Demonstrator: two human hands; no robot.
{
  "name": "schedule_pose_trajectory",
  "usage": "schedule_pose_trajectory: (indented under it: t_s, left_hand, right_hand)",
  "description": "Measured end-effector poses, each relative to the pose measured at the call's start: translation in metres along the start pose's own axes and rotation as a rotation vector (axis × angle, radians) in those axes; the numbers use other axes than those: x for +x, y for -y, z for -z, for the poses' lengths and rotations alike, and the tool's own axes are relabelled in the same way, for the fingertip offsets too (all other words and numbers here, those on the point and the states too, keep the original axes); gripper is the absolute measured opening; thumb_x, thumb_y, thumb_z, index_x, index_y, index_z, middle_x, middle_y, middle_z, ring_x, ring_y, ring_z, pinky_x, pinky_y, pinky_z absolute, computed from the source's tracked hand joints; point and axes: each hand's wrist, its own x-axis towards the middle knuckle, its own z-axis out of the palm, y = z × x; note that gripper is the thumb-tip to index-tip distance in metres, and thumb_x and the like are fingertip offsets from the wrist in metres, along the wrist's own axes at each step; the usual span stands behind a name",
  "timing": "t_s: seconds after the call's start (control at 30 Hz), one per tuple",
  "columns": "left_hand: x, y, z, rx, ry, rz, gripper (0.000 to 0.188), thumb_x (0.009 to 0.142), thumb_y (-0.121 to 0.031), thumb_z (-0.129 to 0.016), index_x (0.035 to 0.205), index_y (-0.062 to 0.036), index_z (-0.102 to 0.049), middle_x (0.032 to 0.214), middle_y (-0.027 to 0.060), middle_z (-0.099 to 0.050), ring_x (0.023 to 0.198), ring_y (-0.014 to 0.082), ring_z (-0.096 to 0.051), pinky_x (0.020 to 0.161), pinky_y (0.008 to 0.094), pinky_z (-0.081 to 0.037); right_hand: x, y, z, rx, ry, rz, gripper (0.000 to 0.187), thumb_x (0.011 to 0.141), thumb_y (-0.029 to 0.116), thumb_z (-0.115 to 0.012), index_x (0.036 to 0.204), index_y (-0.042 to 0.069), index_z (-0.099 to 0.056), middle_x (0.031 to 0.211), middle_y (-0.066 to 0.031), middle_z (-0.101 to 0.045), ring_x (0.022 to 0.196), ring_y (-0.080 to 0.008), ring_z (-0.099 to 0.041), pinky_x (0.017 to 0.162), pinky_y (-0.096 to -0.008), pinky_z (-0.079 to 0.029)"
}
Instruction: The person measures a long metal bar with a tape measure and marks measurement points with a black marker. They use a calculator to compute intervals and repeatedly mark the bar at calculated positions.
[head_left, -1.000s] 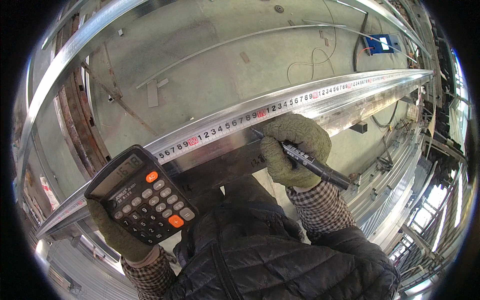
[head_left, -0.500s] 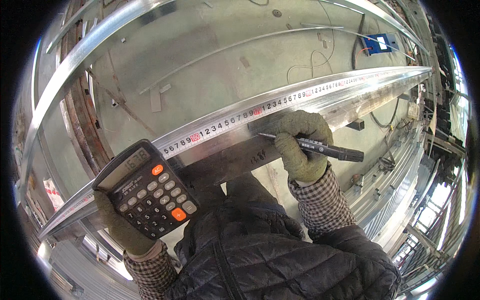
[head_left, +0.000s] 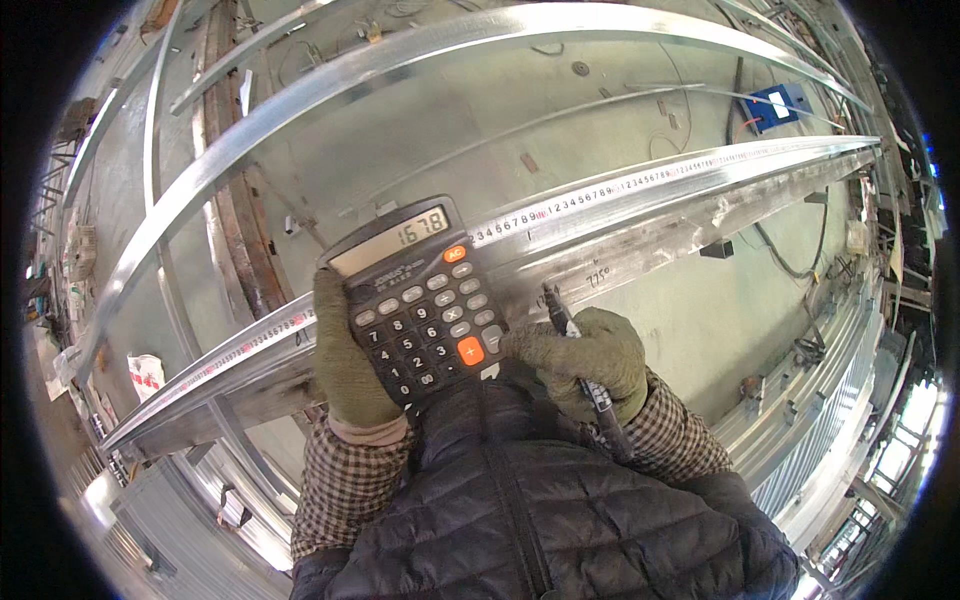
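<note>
Holds a calculator [head_left: 425,315] before the jacket [head_left: 620,520], over the beam [head_left: 690,222], with keys facing up, display end pointing away from the body and slightly left, and long axis roughly square to the beam. Grips its left edge in the gloved left hand [head_left: 350,350], tucking most fingers out of sight beneath. Has the gloved right hand [head_left: 595,365] curled around a marker [head_left: 566,322], with a finger stretched left to the calculator's lower right keys, whether touching or just short of them impossible to tell. Angles the marker's far end toward the beam, covering its middle with the glove and leaving its near end dim beside the checked sleeve [head_left: 685,430]. Blocks a stretch of the tape [head_left: 577,202] along the beam with the calculator and left hand. Has, farther out, a blue box [head_left: 775,108] on the floor [head_left: 465,110], a curved rail [head_left: 540,22], and clutter [head_left: 905,260] hard to make out at the right rim.
</note>
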Motion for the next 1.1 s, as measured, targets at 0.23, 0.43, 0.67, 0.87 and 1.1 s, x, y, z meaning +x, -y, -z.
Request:
schedule_pose_trajectory:
  t_s: [0.23, 0.43, 0.67, 0.87, 1.1]
  left_hand:
    - [0.012, 0.016, -0.018, 0.020, -0.146, -0.048, 0.068, 0.114, -0.057, -0.046, 0.146, 0.0024, -0.058, 0.131, 0.0240, -0.073, 0.112, 0.0336, -0.078, 0.087, 0.0453, -0.072]
    - [0.029, 0.041, -0.036, 0.125, -0.226, -0.192, 0.071, 0.111, -0.058, -0.054, 0.144, 0.0043, -0.059, 0.128, 0.0252, -0.073, 0.106, 0.0336, -0.080, 0.082, 0.0433, -0.073]
    - [0.045, 0.055, -0.030, 0.219, -0.239, -0.260, 0.070, 0.111, -0.058, -0.054, 0.144, 0.0035, -0.061, 0.127, 0.0229, -0.076, 0.107, 0.0313, -0.080, 0.085, 0.0422, -0.072]
    - [0.050, 0.060, -0.014, 0.212, -0.366, -0.270, 0.063, 0.112, -0.054, -0.056, 0.140, 0.0019, -0.064, 0.123, 0.0207, -0.077, 0.103, 0.0295, -0.081, 0.081, 0.0412, -0.072]
    - [0.049, 0.056, 0.008, 0.229, -0.311, -0.253, 0.067, 0.112, -0.056, -0.054, 0.142, 0.0028, -0.062, 0.125, 0.0216, -0.077, 0.103, 0.0319, -0.081, 0.085, 0.0449, -0.071]
  right_hand:
    - [0.017, -0.016, 0.022, 0.105, -0.073, 0.149, 0.033, 0.088, 0.000, -0.079, 0.117, 0.015, -0.081, 0.073, -0.0044, -0.071, 0.057, -0.0230, -0.068, 0.054, -0.0341, -0.051]
    - [0.027, -0.048, 0.067, 0.278, -0.026, 0.050, 0.023, 0.090, -0.002, -0.070, 0.107, 0.010, -0.079, 0.071, -0.0105, -0.070, 0.061, -0.0275, -0.072, 0.058, -0.0351, -0.055]
    - [0.019, -0.108, 0.105, 0.171, -0.017, 0.046, 0.021, 0.090, 0.011, -0.074, 0.110, 0.005, -0.077, 0.084, -0.0172, -0.075, 0.071, -0.0344, -0.076, 0.064, -0.0411, -0.061]
    - [0.012, -0.126, 0.112, 0.029, -0.098, 0.066, 0.022, 0.094, 0.015, -0.072, 0.112, 0.003, -0.077, 0.089, -0.0164, -0.077, 0.079, -0.0325, -0.077, 0.071, -0.0420, -0.061]
    - [0.006, -0.136, 0.095, 0.186, -0.203, -0.174, 0.019, 0.090, 0.003, -0.073, 0.109, 0.002, -0.076, 0.093, -0.0170, -0.077, 0.081, -0.0283, -0.077, 0.071, -0.0363, -0.061]
